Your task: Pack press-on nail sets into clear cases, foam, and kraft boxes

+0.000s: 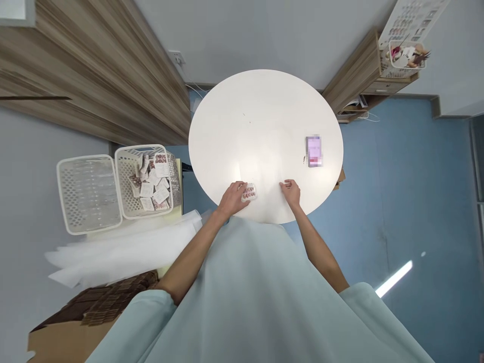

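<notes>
The small clear pack of reddish ovals (250,191) sits low at the centre of the frame, near the front edge of the worktop (264,101). Its ovals run in rows across the frame, tilting slightly up to the right; my fingers cover its left side, so I can't tell which way its long axis goes.

My left hand (231,200) is the nearer one, touching it: that grip is closed around the pack's left end, fingers at the upper edge and thumb at the lower, leaving the right end uncovered and facing my other hand. My right hand (293,193) is to the right, apart from the pack, with bare worktop between — its fingers are curled and the grip is nearly closed, but I can't tell whether anything thin is pinched there.

Farther right lies a purple-screened phone (313,151), blurred into blocks. At the left of the frame, beyond the worktop, stand a white basket of carded packets (139,147) and a white basket of clear plastic pieces (86,158).
</notes>
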`<state>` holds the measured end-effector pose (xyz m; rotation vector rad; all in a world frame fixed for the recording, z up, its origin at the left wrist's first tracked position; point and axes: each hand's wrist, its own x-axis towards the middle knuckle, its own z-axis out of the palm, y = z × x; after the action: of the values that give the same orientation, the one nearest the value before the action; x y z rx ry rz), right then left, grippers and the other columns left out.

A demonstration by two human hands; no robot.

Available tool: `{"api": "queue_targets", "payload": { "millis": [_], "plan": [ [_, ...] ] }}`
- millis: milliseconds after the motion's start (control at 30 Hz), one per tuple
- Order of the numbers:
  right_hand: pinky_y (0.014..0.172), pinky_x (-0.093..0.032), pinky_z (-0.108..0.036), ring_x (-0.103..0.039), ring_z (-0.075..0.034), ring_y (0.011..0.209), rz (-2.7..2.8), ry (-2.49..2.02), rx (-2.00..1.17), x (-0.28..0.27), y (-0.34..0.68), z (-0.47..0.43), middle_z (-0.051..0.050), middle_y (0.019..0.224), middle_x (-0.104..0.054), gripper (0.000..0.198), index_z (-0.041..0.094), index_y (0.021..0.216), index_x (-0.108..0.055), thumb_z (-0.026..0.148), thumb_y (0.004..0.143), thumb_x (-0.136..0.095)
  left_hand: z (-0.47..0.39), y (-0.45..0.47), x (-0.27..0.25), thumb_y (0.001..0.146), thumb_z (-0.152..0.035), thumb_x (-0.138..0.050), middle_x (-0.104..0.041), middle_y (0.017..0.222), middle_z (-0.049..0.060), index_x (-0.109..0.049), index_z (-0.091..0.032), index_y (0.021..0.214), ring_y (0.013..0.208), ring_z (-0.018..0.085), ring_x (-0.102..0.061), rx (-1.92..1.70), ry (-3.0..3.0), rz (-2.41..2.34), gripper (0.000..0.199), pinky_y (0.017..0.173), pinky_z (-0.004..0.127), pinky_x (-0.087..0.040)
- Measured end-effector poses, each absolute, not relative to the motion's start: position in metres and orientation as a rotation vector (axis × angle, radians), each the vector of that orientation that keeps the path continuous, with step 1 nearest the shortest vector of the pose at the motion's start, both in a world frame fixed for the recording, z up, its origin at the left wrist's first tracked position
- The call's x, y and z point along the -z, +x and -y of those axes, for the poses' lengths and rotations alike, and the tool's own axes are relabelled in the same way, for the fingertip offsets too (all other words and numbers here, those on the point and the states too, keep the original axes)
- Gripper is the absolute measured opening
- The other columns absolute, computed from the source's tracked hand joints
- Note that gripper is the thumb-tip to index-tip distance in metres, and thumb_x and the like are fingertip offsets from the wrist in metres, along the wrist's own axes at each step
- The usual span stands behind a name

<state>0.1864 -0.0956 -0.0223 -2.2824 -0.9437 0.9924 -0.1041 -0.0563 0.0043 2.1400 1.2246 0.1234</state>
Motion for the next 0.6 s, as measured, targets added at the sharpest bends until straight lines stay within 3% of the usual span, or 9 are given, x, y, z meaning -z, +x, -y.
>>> {"api": "queue_targets", "payload": {
  "millis": [267, 467, 600],
  "plan": [
    [0.084, -0.053, -0.036, -0.073, -0.024, 0.092, 0.894, -2.320, -1.079, 0.020, 0.185, 0.145, -0.005, 0.099, -0.078, 0.036, 0.023, 0.108, -0.068, 0.053, 0.087, -0.067, 0.059, -0.062, 0.012, 0.084, -0.020, -0.070, -0.055, 0.144, 0.019, -0.056, -0.020, 0.145, 0.129, 0.039, -0.055, -0.021, 2.160, -1.190, 0.063, 0.103, 0.051, -0.053],
    [0.083, -0.054, -0.036, -0.073, -0.024, 0.089, 0.874, -2.299, -1.107, 0.021, 0.183, 0.157, -0.005, 0.096, -0.078, 0.028, 0.023, 0.101, -0.068, 0.048, 0.088, -0.062, 0.065, -0.072, 0.022, 0.083, -0.019, -0.071, -0.050, 0.152, 0.020, -0.044, -0.018, 0.156, 0.140, 0.039, -0.049, -0.043, 2.163, -1.158, 0.078, 0.112, 0.053, -0.049],
    [0.082, -0.054, -0.036, -0.073, -0.023, 0.086, 0.902, -2.284, -1.104, 0.015, 0.179, 0.157, -0.006, 0.098, -0.079, 0.023, 0.023, 0.093, -0.066, 0.044, 0.091, -0.059, 0.069, -0.076, 0.025, 0.086, -0.015, -0.066, -0.050, 0.155, 0.020, -0.041, -0.017, 0.158, 0.145, 0.038, -0.047, -0.063, 2.135, -1.164, 0.077, 0.116, 0.054, -0.047]
  ]
}}
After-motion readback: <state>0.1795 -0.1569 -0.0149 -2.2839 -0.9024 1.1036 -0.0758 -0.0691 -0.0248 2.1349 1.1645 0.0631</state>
